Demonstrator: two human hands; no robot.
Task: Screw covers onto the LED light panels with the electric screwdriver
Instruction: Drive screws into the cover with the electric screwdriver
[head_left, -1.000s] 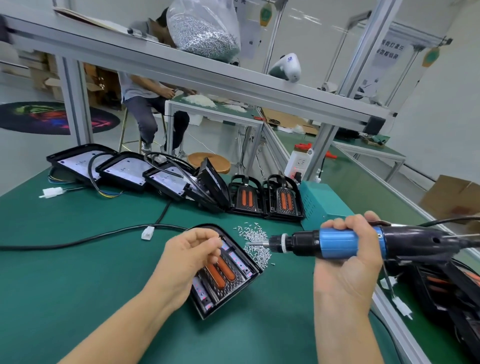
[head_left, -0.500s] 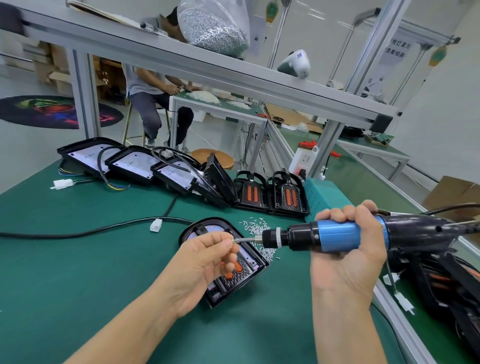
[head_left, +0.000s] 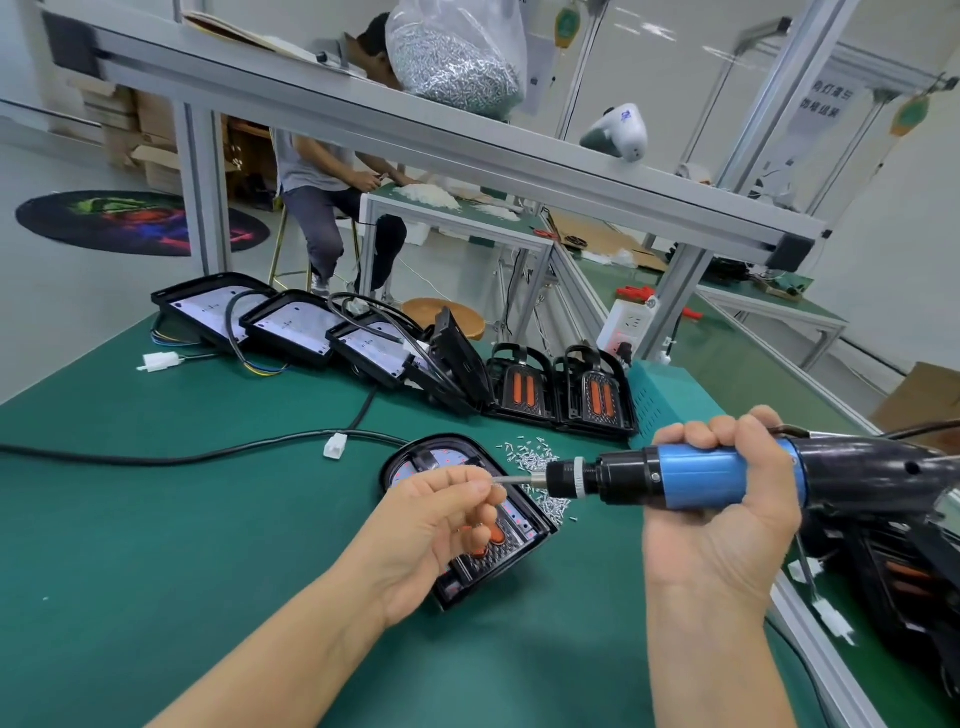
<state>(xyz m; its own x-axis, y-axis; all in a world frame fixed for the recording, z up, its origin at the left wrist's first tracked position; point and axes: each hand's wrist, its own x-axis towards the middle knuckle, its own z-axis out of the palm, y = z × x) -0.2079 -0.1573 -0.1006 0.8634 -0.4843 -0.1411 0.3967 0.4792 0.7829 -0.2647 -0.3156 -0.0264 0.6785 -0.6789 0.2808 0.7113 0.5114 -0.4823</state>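
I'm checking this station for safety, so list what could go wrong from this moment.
1. The left hand pinches at the bit tip of the electric screwdriver held by the right hand; if the driver starts, fingertips could get nicked.
2. A screw loaded there may drop among the loose screws or onto the LED panel.
3. The black cable lying beside the panel could snag.

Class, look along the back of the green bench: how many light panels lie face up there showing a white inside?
3. They overlap in a row at the back left: far left, middle, right. A tilted black panel beside them may hide more.
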